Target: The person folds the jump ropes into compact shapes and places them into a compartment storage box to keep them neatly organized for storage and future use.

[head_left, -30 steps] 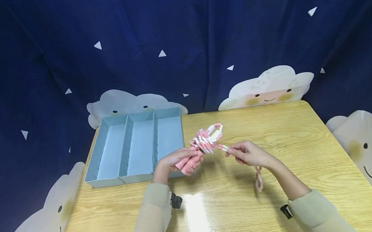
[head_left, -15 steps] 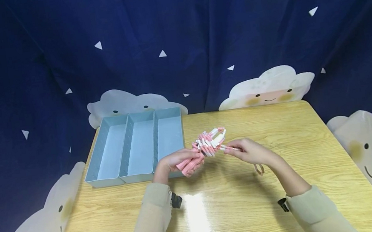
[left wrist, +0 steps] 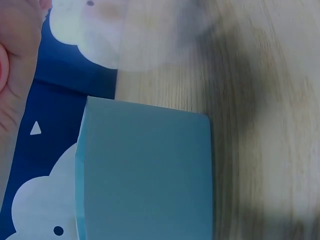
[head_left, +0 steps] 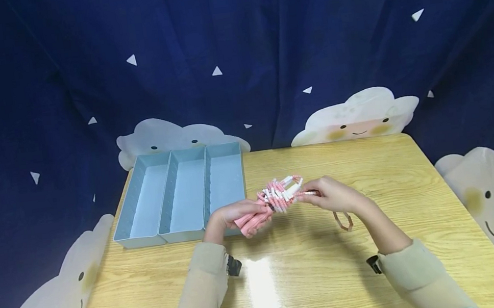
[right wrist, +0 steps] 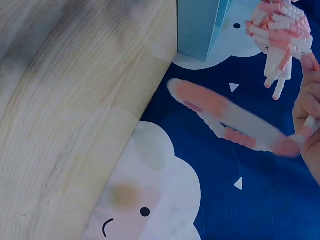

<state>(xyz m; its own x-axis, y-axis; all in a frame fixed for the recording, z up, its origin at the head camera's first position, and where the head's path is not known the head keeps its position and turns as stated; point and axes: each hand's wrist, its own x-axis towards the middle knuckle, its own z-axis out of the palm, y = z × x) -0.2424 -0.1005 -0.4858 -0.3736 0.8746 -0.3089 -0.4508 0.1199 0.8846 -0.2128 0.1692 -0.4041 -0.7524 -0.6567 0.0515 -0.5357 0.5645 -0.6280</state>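
A beaded jump rope (head_left: pixel 278 195) in pink and white is wound into a bundle above the table, with a small loop standing out at its far end. My left hand (head_left: pixel 236 213) grips its two pink handles (head_left: pixel 249 220) side by side. With fingertips close against the bundle, my right hand (head_left: pixel 333 197) pinches the rope's free length. The rest of that length hangs as a loop (head_left: pixel 344 222) below the right hand. In the right wrist view the loop (right wrist: pixel 200 97) looks large and blurred. The left wrist view shows only part of the left hand (left wrist: pixel 17 65).
A light-blue tray (head_left: pixel 183 237) with three long compartments stands at the table's back left, just beyond the left hand. The wooden table (head_left: pixel 318 279) reaches back to a dark-blue curtain (head_left: pixel 254 60) with white triangles and clouds.
The right hand has shifted slightly up, its fingertips now closer against the bundle. The bundle has dipped a little, and the hanging loop has risen and swung. The left hand stays almost in place.
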